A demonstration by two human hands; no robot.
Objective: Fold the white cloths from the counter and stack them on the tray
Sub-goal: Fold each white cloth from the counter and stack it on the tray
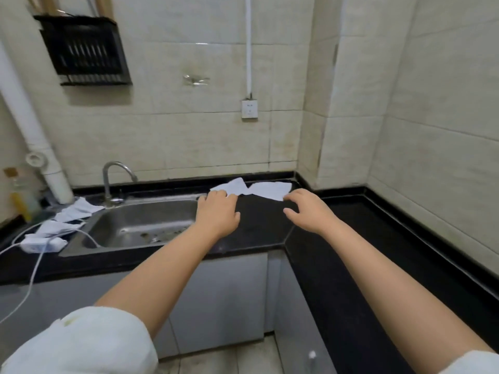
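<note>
You are at the pick-up stage: both arms reach out over the black counter (259,225) toward a white cloth (253,188) lying crumpled at the back edge, near the inner corner where the counter turns. Your left hand (216,211) lies palm down with its fingertips on or just at the cloth's left end; the fingers are bent over the edge, but whether they pinch the fabric is not clear from here. Your right hand (306,211) hovers just short of the cloth's right end, fingers spread and loosely curled, holding nothing. The cloth looks thin and limp, bunched in the middle like a bow, with two flatter wings either side, so it will likely need spreading before any fold goes in. Next, by my reading, you want a grip on each end, then pull it toward you onto the bare counter and smooth it flat. More white cloths (73,211) lie in a loose heap to the left of the sink (140,225), beside a white cable (32,268). No tray shows in this view, so you will have to look for it.
</note>
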